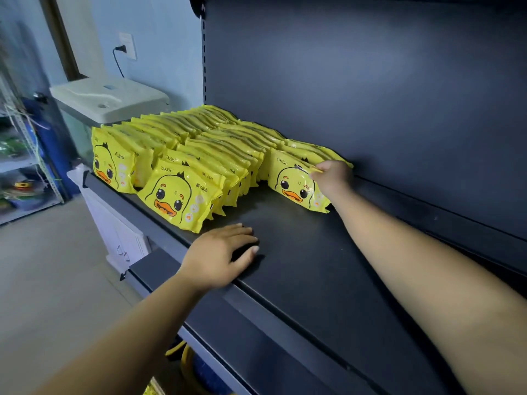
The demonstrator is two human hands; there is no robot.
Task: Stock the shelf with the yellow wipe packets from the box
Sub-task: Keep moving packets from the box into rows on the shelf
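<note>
Though the dark metal shelf point(313, 252) is smooth and mostly bare on its right half, with a white cabinet point(114, 232) and a wall socket point(127, 45) off to the left, three rows of yellow wipe packets point(199, 143) stand on edge at its left end. They look soft, light and slippery, best pinched by the top seam. The right hand point(332, 176) pinches the front packet point(296, 183) of the nearest row there; the left hand point(222, 252) rests flat and empty on the shelf's front edge.

I see a pale blue wall point(159, 29) with a socket point(127, 45) and black cord. Below sits a white appliance point(108, 98). A white cabinet point(114, 232) stands on grey floor point(51, 266); a wire rack point(25, 166) stands left.
</note>
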